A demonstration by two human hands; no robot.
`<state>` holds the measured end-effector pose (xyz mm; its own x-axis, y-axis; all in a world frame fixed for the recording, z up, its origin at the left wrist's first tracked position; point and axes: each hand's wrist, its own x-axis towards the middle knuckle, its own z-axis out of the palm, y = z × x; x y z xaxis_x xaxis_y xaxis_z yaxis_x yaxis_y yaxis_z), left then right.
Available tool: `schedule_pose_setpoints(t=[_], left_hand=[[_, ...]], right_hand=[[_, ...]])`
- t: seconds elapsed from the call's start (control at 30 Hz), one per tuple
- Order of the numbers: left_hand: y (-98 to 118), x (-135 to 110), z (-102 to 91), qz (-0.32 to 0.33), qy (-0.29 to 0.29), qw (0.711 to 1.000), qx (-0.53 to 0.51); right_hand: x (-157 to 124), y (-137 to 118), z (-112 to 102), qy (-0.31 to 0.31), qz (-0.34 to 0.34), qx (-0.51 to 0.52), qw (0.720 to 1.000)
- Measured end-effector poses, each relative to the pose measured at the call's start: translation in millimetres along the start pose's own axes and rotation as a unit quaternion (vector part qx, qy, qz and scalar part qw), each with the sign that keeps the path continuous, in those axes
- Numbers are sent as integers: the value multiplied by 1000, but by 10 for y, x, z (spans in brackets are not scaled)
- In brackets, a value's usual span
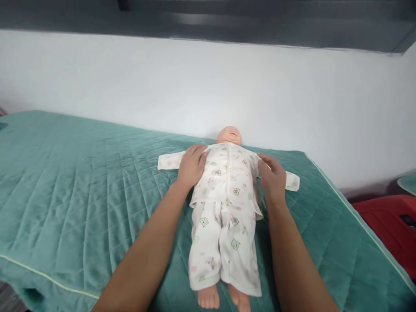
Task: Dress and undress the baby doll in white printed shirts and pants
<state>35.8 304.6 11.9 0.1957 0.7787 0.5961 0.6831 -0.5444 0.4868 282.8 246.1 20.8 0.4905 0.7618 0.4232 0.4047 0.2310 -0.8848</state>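
A baby doll (229, 135) lies on its back on a green quilted cover (130, 190), head towards the wall and bare feet towards me. It wears a white pajama top (227, 173) with small animal prints and matching pajama pants (206, 242). Both sleeves stretch out sideways. My left hand (191, 165) is closed over the sleeve near the doll's shoulder on the left, thumb against the top's side. On the other side, my right hand (273, 177) has its fingers curled round the opposite sleeve near the shoulder. The fabric under both hands is partly hidden.
A white wall (130, 82) rises directly behind the doll's head. Overhead runs a dark grey ledge (208, 21). Beyond the cover's right edge stands a red object (386, 221), partly cut off by the frame.
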Motion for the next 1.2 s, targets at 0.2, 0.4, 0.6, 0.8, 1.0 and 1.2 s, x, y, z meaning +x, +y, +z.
schedule_pose_setpoints(t=[0.2, 0.4, 0.6, 0.8, 1.0, 1.2], left_hand=[[-492, -329, -290, -97, -115, 973, 173], [-820, -555, -707, -183, -151, 947, 215], [-837, -577, -739, -187, -132, 947, 224], [-870, -523, -745, -204, -106, 947, 226], [-900, -506, -778, -223, -67, 947, 223], [-895, -529, -748, -229, -49, 950, 206]], right_hand=[[2, 314, -130, -86, -120, -293, 945], [-22, 494, -692, -162, -40, -472, 866], [-41, 531, -968, -170, 20, -520, 837], [-72, 455, -925, -140, 71, -540, 827], [-61, 473, -938, -138, 65, -533, 833], [-85, 463, -934, -116, 58, -523, 842]])
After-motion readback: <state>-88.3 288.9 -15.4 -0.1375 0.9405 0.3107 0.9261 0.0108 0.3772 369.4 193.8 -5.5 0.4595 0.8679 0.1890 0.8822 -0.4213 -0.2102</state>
